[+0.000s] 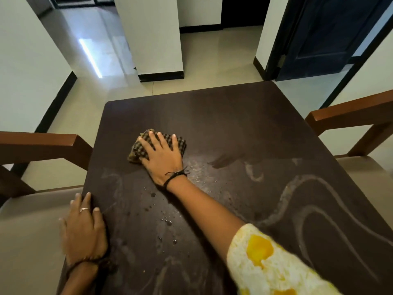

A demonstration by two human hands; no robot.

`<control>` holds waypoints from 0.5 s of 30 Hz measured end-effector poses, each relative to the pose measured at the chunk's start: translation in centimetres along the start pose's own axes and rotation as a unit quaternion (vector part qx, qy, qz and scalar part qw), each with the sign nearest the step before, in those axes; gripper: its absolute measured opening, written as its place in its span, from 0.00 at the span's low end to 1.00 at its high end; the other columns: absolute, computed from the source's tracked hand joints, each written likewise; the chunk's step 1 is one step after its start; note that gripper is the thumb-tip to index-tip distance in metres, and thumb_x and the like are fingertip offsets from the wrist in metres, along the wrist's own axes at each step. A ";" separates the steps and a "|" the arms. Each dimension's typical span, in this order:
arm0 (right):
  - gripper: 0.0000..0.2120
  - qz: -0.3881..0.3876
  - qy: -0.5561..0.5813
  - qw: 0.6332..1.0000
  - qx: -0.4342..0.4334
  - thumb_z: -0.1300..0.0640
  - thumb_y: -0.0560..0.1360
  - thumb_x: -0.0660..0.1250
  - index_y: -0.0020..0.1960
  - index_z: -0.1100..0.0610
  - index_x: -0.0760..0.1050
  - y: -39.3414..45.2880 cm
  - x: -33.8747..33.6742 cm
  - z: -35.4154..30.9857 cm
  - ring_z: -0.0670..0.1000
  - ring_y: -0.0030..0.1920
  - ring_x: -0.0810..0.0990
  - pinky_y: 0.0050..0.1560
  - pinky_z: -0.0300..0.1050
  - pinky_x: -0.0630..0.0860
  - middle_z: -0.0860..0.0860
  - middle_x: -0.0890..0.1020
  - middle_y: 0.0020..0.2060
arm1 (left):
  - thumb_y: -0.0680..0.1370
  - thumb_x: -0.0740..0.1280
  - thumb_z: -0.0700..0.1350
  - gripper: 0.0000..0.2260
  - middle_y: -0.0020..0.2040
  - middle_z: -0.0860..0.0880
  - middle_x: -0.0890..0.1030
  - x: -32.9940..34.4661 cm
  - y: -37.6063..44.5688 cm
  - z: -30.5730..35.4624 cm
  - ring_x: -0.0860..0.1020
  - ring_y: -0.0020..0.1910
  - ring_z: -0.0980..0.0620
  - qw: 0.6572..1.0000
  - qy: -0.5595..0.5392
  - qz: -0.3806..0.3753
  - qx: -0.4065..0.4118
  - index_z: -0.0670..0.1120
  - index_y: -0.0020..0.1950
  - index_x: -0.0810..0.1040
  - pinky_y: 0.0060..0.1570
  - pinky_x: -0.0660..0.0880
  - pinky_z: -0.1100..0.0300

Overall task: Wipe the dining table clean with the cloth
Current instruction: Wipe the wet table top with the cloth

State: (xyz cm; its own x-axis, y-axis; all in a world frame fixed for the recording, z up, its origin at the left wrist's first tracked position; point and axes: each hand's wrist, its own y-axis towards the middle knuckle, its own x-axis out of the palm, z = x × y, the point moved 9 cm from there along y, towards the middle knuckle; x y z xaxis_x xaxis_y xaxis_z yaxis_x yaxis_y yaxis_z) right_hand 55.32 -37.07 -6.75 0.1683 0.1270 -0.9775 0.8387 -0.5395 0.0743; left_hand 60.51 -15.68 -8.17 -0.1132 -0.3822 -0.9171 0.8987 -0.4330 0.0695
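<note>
A dark, streaked tabletop (244,128) is seen. A soft, light cloth (148,145), bunched mid-tabletop, is pressed flat under the spread right hand (162,160); the left hand (84,228) is rested open at the left edge.

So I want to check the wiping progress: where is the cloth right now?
In the head view the checked cloth lies on the dark table, left of its middle, pressed flat under the right hand, beyond the water droplets.

The right hand (161,158) wears a knotted black wrist thread and a white sleeve (274,267) with yellow blotches — the left hand (84,228), a silver ring (84,209) and what looks like a dark wristband.
</note>
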 end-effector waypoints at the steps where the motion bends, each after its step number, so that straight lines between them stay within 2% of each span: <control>1: 0.24 0.002 -0.003 1.000 0.012 0.45 0.80 0.50 0.75 0.45 0.52 0.0 -0.4 2.0 0.52 0.75 0.48 0.71 0.60 0.38 0.49 0.52 0.76 | 0.80 0.57 0.42 0.20 0.71 0.38 0.63 -0.1 0.1 -0.7 0.60 0.70 0.38 0.999 -0.001 0.007 -0.032 0.40 0.71 0.62 0.69 0.52 0.40; 3: 0.25 0.019 -0.001 0.996 0.085 0.45 0.80 0.50 0.75 0.44 0.51 -0.2 -1.6 7.6 0.51 0.75 0.48 0.71 0.60 0.39 0.48 0.51 0.76 | 0.80 0.56 0.44 0.21 0.71 0.38 0.63 -0.1 0.1 -1.4 0.62 0.68 0.37 0.997 -0.027 0.004 -0.079 0.42 0.72 0.60 0.68 0.57 0.39; 6: 0.25 0.050 -0.010 0.977 0.207 0.44 0.79 0.52 0.75 0.45 0.52 -2.6 -3.9 16.7 0.51 0.75 0.50 0.71 0.61 0.42 0.48 0.53 0.76 | 0.80 0.54 0.45 0.21 0.70 0.40 0.66 0.2 -0.1 -1.1 0.66 0.65 0.36 0.993 -0.068 -0.007 -0.096 0.44 0.73 0.58 0.63 0.64 0.39; 8: 0.26 0.068 -0.019 0.964 0.256 0.44 0.79 0.53 0.75 0.45 0.53 -4.8 -4.9 19.3 0.52 0.75 0.51 0.71 0.61 0.42 0.49 0.55 0.76 | 0.80 0.53 0.46 0.21 0.67 0.39 0.69 -0.1 -0.2 -1.0 0.70 0.61 0.35 0.992 -0.072 -0.001 -0.103 0.45 0.73 0.59 0.58 0.68 0.38; 11: 0.26 0.087 -0.031 0.953 0.289 0.44 0.79 0.53 0.75 0.47 0.53 -6.6 -4.8 17.8 0.54 0.75 0.50 0.71 0.62 0.40 0.51 0.54 0.76 | 0.80 0.54 0.45 0.21 0.65 0.37 0.70 -0.3 -0.4 -0.9 0.71 0.59 0.35 0.990 -0.078 -0.001 -0.121 0.45 0.73 0.59 0.55 0.70 0.39; 15: 0.26 0.089 -0.035 0.963 0.252 0.44 0.79 0.52 0.76 0.47 0.52 -4.7 -3.3 11.5 0.55 0.75 0.49 0.70 0.63 0.38 0.52 0.53 0.76 | 0.80 0.56 0.45 0.21 0.66 0.40 0.70 -0.8 -0.6 -1.0 0.71 0.60 0.36 0.983 -0.112 -0.003 -0.143 0.46 0.73 0.60 0.54 0.70 0.40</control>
State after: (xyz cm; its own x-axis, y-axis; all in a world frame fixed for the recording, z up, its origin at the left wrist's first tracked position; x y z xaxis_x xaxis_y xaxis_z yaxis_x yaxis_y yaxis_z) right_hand 44.92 -44.53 -6.16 0.2355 -0.0519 -0.9705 0.4385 -0.8855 0.1537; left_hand 60.47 -14.31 -7.86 -0.1808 -0.5637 -0.8060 0.9764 -0.2010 -0.0784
